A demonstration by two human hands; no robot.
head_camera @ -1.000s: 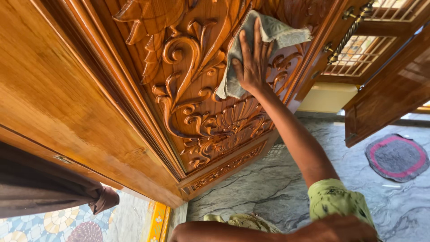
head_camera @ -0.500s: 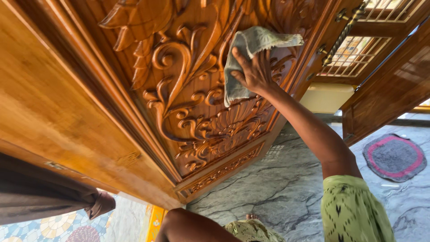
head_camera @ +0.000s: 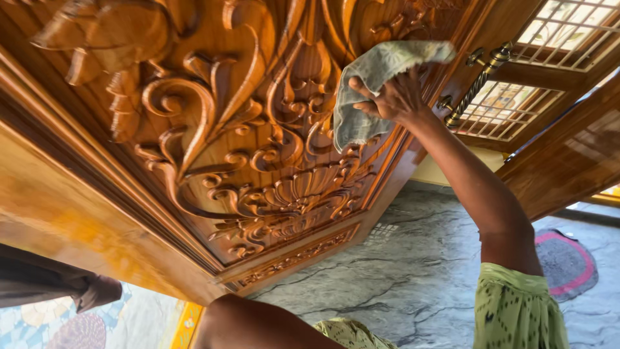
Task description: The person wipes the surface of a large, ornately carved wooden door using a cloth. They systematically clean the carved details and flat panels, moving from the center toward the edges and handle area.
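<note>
My right hand [head_camera: 395, 98] presses a grey-green cloth [head_camera: 359, 103] flat against a carved, glossy wooden door [head_camera: 245, 148], on the right side of the panel with scrolls and a shell shape. The cloth hangs down to the left of my fingers, and one corner sticks out above them. My arm reaches up from a green patterned sleeve [head_camera: 516, 310]. My left hand is out of sight; only a bare limb [head_camera: 258, 323] crosses the bottom edge.
A twisted metal door handle [head_camera: 475, 84] sits just right of my hand, before a latticed window [head_camera: 516, 97]. Another wooden door leaf [head_camera: 568, 161] stands open at the right. Below lie a grey marble floor [head_camera: 400, 271], a round grey-pink mat [head_camera: 568, 262] and a brown curtain [head_camera: 45, 284].
My right hand has slid the cloth to the right across the carving, towards the door's edge and handle. The view has swung closer to the door.
</note>
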